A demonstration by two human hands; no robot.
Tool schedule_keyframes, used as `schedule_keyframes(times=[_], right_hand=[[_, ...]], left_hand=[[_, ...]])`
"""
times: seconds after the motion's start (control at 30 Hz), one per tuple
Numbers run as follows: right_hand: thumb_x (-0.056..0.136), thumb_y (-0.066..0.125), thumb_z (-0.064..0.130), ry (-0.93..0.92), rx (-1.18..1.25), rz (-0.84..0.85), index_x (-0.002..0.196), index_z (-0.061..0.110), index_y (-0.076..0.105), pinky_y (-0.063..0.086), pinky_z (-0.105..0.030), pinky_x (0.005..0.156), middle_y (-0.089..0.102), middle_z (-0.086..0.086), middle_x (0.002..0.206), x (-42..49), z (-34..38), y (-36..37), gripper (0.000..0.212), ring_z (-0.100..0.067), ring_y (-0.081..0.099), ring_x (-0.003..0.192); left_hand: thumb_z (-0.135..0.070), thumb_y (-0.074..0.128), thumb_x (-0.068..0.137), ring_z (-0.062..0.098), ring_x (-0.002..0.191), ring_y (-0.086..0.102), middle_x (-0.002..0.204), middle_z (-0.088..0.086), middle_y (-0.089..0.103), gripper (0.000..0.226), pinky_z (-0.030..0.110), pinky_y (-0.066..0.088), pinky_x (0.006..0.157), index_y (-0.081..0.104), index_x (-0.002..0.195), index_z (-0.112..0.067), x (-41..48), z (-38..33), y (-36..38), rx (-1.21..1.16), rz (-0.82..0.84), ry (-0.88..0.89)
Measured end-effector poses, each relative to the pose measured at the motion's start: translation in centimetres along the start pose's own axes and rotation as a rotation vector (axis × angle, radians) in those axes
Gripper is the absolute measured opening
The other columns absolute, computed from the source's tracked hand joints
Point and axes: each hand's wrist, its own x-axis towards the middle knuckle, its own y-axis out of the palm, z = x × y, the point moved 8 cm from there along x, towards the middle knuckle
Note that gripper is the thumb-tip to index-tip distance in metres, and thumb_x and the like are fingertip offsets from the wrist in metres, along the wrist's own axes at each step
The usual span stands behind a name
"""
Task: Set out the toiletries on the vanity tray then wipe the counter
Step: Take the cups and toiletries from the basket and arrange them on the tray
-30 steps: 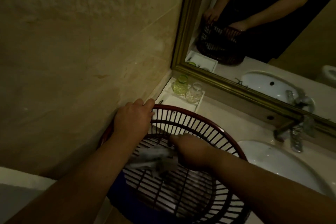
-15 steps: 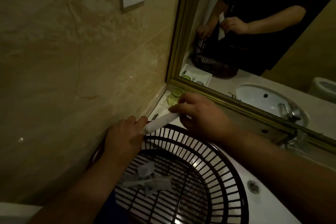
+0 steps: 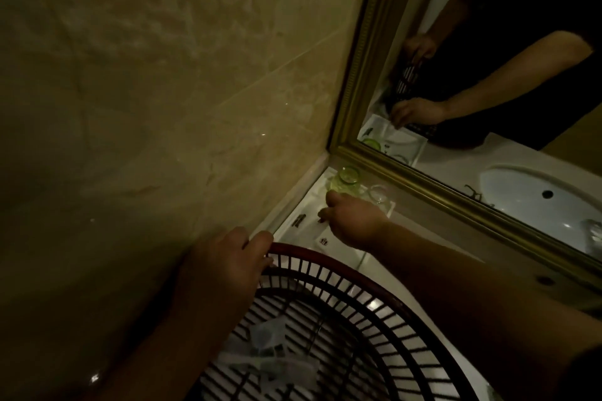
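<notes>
Dim marble wall (image 3: 146, 107), tray (image 3: 308, 210) below mirror (image 3: 365, 58), left grip (image 3: 224, 264) clasping basket (image 3: 342, 273), right grip's (image 3: 351, 221) state unclear

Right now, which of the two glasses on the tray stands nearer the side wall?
The green glass, in the back corner of the tray; the clear glass stands beside it, farther from the wall.

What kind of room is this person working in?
Most likely a bathroom, perhaps a hotel's: a gold-framed mirror, a washbasin reflected in it, and a white tray holding a green glass in the corner.
</notes>
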Motion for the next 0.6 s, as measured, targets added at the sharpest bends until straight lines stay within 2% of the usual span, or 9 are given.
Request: schedule_keyframes(times=[0.13,0.23,0.3,0.4,0.5,0.6], right_hand=[[0.095,0.060,0.015,-0.070,-0.019,0.080,0.126,0.014,0.066,0.053,-0.040,0.067,0.049,-0.011,0.117,2.3,0.3,4.2,0.032,-0.031,0.059,0.096],[0.096,0.057,0.018,-0.122,-0.020,0.130,0.126,0.012,0.063,0.053,-0.042,0.069,0.047,-0.014,0.118,3.3,0.8,6.3,0.031,-0.034,0.059,0.096],[0.098,0.055,0.022,-0.113,-0.003,0.144,0.130,0.012,0.060,0.052,-0.040,0.067,0.048,-0.014,0.121,3.8,0.9,7.4,0.033,-0.035,0.061,0.096],[0.099,0.059,0.026,-0.106,-0.019,0.191,0.140,0.015,0.055,0.046,-0.038,0.065,0.047,-0.012,0.132,4.0,1.2,8.6,0.043,-0.034,0.062,0.099],[0.099,0.057,0.023,-0.114,0.005,0.213,0.149,0.019,0.048,0.053,-0.038,0.072,0.046,-0.010,0.143,2.9,1.2,7.3,0.051,-0.031,0.062,0.106],[0.099,0.053,0.019,-0.033,0.113,0.106,0.149,0.025,0.049,0.058,-0.042,0.082,0.053,-0.006,0.138,0.9,0.5,2.2,0.050,-0.025,0.062,0.108]], left_hand=[[-0.033,0.074,0.085,0.022,0.060,0.053,0.075,-0.003,0.057,0.018,0.037,0.047,0.045,0.064,0.099,-0.027,0.3,0.5,1.1,0.026,0.101,-0.071],[-0.036,0.061,0.092,0.025,0.059,0.054,0.075,-0.001,0.055,0.013,0.037,0.047,0.044,0.062,0.101,-0.026,0.3,0.5,1.3,0.042,0.097,-0.070],[-0.037,0.058,0.093,0.026,0.060,0.055,0.076,0.001,0.056,0.016,0.040,0.050,0.047,0.063,0.101,-0.025,0.3,0.7,1.3,0.033,0.101,-0.088],[-0.040,0.063,0.089,0.026,0.060,0.055,0.075,0.001,0.056,0.019,0.040,0.049,0.047,0.066,0.099,-0.024,0.3,0.7,1.3,0.061,0.120,-0.102],[-0.036,0.069,0.086,0.025,0.059,0.054,0.075,-0.001,0.056,0.017,0.037,0.047,0.046,0.065,0.098,-0.025,0.3,0.6,1.1,0.052,0.116,-0.101],[-0.036,0.072,0.087,0.023,0.062,0.055,0.077,-0.001,0.058,0.018,0.033,0.043,0.047,0.065,0.100,-0.026,0.2,0.6,0.8,0.042,0.104,-0.096]])
